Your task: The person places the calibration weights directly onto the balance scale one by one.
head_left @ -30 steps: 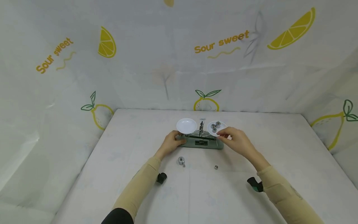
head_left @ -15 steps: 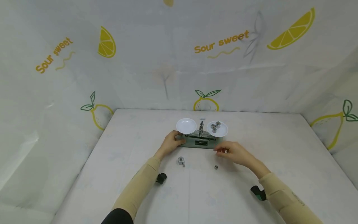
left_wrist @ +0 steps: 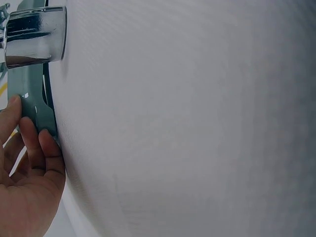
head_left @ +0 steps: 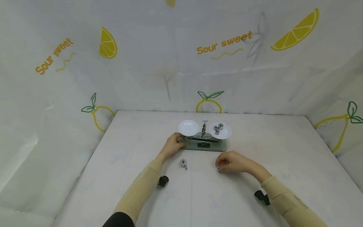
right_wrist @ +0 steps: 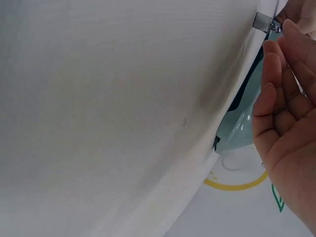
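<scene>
A green balance scale (head_left: 197, 145) with two white pans stands near the back of the table. My left hand (head_left: 172, 144) grips the left end of its base; in the left wrist view the fingertips (left_wrist: 48, 140) press against the green base. On the right pan (head_left: 225, 134) several metal weights (head_left: 220, 126) stand together. My right hand (head_left: 232, 161), fingers bent, is low over the table in front of the scale. Its thumb and fingertips are at a small metal weight (head_left: 218, 170), partly covered by them. I cannot make out a firm pinch on it.
A larger metal weight (head_left: 183, 163) stands in front of the scale, with a tiny weight (head_left: 186, 168) beside it. The left pan (head_left: 188, 128) bears nothing visible. Behind the white table (head_left: 136, 132) hangs a lemon-printed sheet (head_left: 158, 63).
My right hand has moved from the right pan's edge down and toward me, to the small weight on the table. The left hand, scale and weights have stayed in place.
</scene>
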{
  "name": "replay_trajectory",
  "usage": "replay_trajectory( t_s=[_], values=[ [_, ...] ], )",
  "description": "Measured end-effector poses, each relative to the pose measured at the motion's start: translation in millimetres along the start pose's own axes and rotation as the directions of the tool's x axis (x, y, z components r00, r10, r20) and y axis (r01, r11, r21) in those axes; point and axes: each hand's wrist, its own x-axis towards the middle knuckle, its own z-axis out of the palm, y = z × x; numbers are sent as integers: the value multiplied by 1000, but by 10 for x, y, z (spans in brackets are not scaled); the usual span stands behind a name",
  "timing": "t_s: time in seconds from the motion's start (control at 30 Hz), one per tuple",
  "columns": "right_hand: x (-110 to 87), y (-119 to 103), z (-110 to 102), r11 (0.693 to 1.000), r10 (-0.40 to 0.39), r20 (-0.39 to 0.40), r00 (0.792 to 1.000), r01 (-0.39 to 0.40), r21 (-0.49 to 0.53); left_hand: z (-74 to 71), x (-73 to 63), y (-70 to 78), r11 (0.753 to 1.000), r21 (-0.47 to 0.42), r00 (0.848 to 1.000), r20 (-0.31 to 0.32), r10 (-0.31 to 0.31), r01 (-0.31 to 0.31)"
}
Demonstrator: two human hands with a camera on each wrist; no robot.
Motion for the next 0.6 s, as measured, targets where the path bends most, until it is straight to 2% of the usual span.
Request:
replay_trajectory(
  t_s=[0.2,0.3,0.6],
  values=[
    [8,-42,10,1000,9,66,998,-8,-10,-10,0,1,1000,-3,1000,-2,-7,7],
    [13,-45,28,999,-4,68,998,6,-34,-4,7,-12,1000,2,1000,0,-6,6],
    [6,-6,79,999,21,58,998,-19,-44,1,8,-16,1000,8,1000,3,8,-8]
  ],
)
